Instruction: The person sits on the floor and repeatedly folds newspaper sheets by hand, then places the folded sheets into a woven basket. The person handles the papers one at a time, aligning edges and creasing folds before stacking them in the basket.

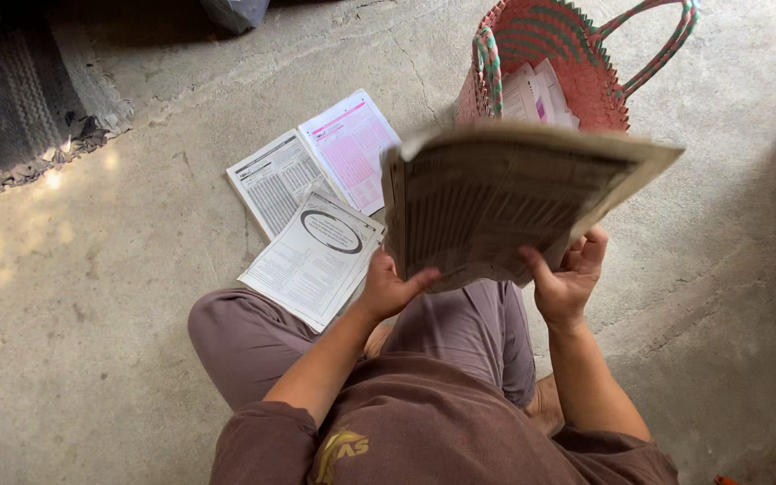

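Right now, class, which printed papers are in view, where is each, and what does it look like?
Newspaper: held up in both hands, folded, greyish.
Pink form: on the floor, rectangular, pink and white.
Grey form: beside it, white and grey.
Ringed sheet: overlapping both, white.
Papers: in the pink basket.

soft daylight fills the scene, even and fairly bright. a warm sunlit patch glows on the concrete floor [92, 296] at the left edge, beside the frayed rug [20, 108], which sinks into shadow at the top left corner. the raised booklet [505, 202] is motion-blurred. a dim shadow darkens the floor's right edge. wide-lens curving bends the edges.
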